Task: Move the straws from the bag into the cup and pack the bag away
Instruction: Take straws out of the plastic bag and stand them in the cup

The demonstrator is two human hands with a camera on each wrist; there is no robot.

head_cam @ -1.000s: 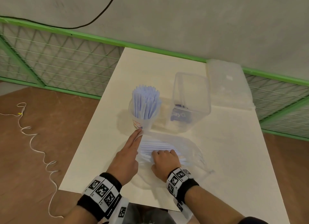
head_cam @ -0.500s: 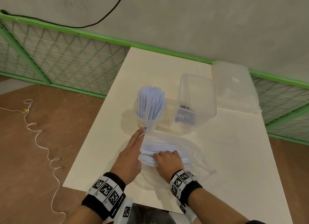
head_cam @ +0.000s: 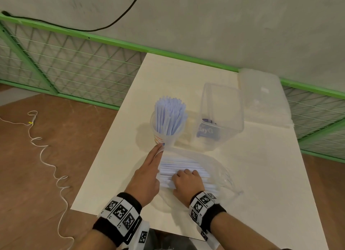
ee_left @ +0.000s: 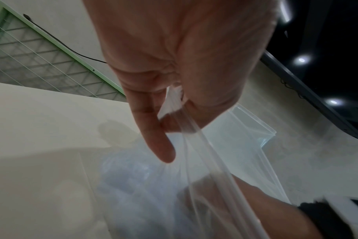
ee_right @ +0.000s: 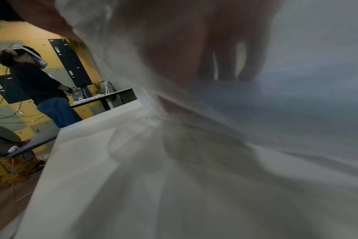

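Observation:
A clear plastic bag (head_cam: 220, 167) lies on the white table (head_cam: 261, 175) with a layer of white straws (head_cam: 183, 165) inside it. My left hand (head_cam: 147, 177) pinches the bag's open edge (ee_left: 174, 113) between thumb and fingers, just below the cup. My right hand (head_cam: 186, 184) is inside the bag, fingers curled over the straws; the film blurs it in the right wrist view. A clear cup (head_cam: 164, 136) behind the bag stands upright, packed with pale blue-white straws (head_cam: 170, 117).
A clear plastic box (head_cam: 220, 115) with a blue label stands right of the cup. Its lid (head_cam: 265, 100) lies at the back right corner. A green mesh fence (head_cam: 74, 63) runs behind the table. Another person (ee_right: 41, 87) stands far off.
Both hands stay in nearly the same place on the bag; only the head camera has shifted slightly.

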